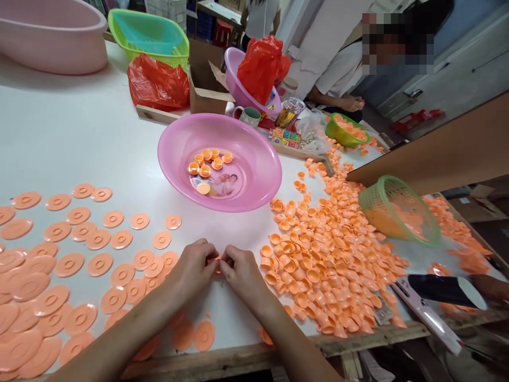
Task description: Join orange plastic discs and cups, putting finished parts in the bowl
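Note:
My left hand [198, 263] and my right hand [240, 271] meet over the white table, fingers pinched together. A small orange plastic piece [217, 258] shows between the fingertips, mostly hidden, so I cannot make out its shape. Beyond my hands stands a pink basin [262, 183] holding several orange toy cups on saucers [204, 170] and a lone round piece [203, 188]. Loose orange saucers [112, 300] spread over the table to the left, some overlapping. On the right, close to my right hand, lies a big heap of orange toy cups [318, 254].
A green basket [369, 204] with orange pieces stands tilted beyond the heap. A cardboard box [207, 87], red plastic bags [158, 85] and a mug [250, 116] are at the back. A person [338, 79] sits at the far right; another person's sleeve [441, 290] reaches in.

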A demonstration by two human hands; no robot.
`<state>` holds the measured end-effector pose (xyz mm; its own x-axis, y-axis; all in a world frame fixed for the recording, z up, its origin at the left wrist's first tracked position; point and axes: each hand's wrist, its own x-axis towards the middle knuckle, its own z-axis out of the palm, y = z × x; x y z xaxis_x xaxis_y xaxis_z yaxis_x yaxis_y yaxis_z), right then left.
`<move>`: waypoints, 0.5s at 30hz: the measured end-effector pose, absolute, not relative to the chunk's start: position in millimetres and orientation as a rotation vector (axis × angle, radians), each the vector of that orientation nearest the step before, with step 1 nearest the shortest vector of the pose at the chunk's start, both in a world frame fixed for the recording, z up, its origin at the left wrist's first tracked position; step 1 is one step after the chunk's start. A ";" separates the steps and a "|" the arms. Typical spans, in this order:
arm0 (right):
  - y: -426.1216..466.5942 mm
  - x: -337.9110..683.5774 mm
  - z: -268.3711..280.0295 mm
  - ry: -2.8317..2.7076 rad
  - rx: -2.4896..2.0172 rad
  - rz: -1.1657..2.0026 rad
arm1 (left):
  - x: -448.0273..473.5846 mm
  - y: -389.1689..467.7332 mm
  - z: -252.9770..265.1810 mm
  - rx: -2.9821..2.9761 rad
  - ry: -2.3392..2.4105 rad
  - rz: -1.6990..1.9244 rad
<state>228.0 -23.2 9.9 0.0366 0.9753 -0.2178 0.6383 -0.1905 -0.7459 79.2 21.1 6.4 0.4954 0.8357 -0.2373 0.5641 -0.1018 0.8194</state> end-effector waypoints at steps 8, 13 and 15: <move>-30.9 218.1 0.9 -1.541 -1.909 0.921 | 81.9 14.5 -7.3 1.630 1.221 0.428; -22.9 226.5 -0.1 -1.518 -1.857 1.053 | 80.0 15.1 -7.9 1.749 1.236 0.410; -20.3 243.3 5.6 -1.576 -1.796 1.075 | 79.6 14.3 -6.7 1.812 1.284 0.432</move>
<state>243.3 -20.3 5.6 0.0101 0.9742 -0.2253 0.5651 -0.1915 -0.8025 79.6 14.3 -6.7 0.4125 0.8916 -0.1868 0.5974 -0.1099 0.7944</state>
